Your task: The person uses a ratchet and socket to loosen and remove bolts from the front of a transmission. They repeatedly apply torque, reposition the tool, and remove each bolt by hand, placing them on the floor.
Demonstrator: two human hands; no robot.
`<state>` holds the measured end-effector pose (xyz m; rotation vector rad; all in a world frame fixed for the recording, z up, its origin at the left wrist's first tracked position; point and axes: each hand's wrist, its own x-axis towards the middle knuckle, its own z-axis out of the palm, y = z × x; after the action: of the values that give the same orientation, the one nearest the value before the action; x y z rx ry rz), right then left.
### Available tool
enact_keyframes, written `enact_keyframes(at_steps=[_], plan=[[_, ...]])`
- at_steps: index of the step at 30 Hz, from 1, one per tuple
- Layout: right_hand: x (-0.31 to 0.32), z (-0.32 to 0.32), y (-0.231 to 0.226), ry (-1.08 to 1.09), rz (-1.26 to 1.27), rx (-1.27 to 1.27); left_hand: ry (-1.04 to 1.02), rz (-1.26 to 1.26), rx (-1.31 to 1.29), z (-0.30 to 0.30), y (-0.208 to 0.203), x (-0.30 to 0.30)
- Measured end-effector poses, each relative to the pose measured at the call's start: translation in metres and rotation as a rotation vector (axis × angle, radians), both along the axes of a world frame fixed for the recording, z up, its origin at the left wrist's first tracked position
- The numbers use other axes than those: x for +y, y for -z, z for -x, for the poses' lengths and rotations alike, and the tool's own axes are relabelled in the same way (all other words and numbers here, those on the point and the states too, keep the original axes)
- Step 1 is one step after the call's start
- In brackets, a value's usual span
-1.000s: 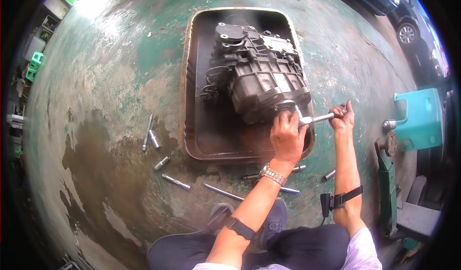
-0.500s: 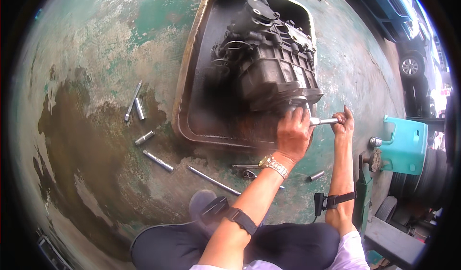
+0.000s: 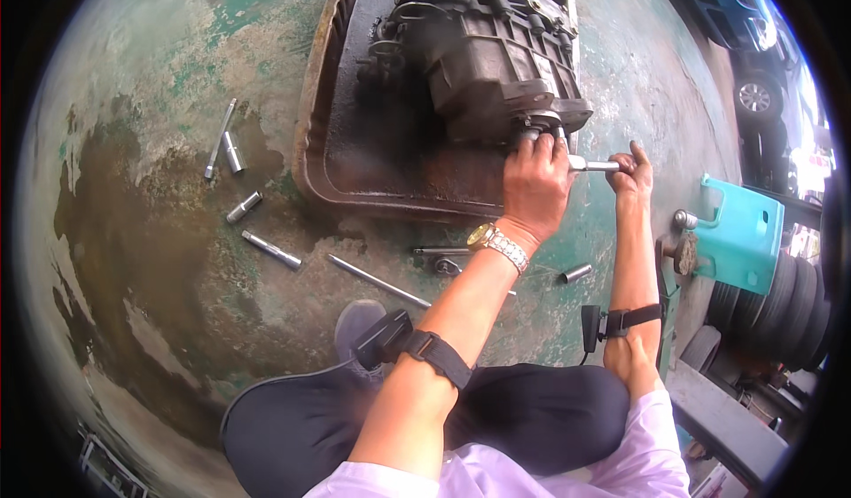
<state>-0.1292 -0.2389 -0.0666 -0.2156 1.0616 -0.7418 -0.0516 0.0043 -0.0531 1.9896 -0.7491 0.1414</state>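
A grimy metal gearbox [image 3: 483, 77] lies in a shallow brown metal tray [image 3: 312, 135]. At its near end is a flange [image 3: 532, 108], and my left hand [image 3: 537, 188] is closed there round the head end of a socket wrench [image 3: 592, 165]. That head is mostly hidden by my fingers. To the right, the fingers of my right hand [image 3: 633, 175] are closed on the end of the wrench's silver handle, with the index finger pointing up. The wrench lies roughly level between both hands, just beyond the tray's near right corner.
Several sockets and bars lie left on the stained green floor, among them a deep socket [image 3: 234, 153] and a long bar [image 3: 377, 280]. A ratchet [image 3: 448, 267] and a short socket [image 3: 576, 274] lie nearer me. At right stand a turquoise plastic stool [image 3: 737, 232] and tyres [image 3: 780, 307].
The view has tilted, so the gearbox, tray and floor tools sit higher in the picture. Both hands keep their hold on the wrench, its handle hardly turned.
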Motion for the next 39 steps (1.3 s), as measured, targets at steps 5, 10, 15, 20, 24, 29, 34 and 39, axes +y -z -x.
enact_keyframes(at_steps=[5, 10, 15, 20, 24, 29, 34, 39], plan=[[0.011, -0.011, -0.011, 0.155, -0.028, -0.004, 0.055, -0.121, -0.148, -0.003, -0.006, -0.002], [0.003, 0.000, -0.008, 0.145, -0.020, -0.094, 0.180, -0.200, -0.305, -0.005, -0.002, -0.009], [-0.009, 0.004, 0.001, 0.056, 0.046, -0.079, 0.178, -0.039, -0.173, -0.008, -0.001, -0.010], [-0.012, -0.004, -0.003, 0.068, -0.014, 0.098, 0.204, -0.064, -0.121, -0.013, -0.005, -0.005], [-0.022, 0.002, 0.003, 0.003, -0.036, 0.137, 0.225, -0.091, -0.081, -0.011, -0.002, -0.007], [-0.027, 0.006, 0.003, -0.015, -0.082, 0.091, 0.172, -0.132, -0.144, -0.006, 0.009, -0.011], [0.009, -0.031, -0.104, -0.451, 0.377, 0.111, 0.186, -0.113, -0.083, -0.001, 0.006, -0.011], [0.101, -0.081, -0.167, -0.590, 0.958, 0.215, 0.182, 0.031, -0.028, -0.007, -0.001, 0.000]])
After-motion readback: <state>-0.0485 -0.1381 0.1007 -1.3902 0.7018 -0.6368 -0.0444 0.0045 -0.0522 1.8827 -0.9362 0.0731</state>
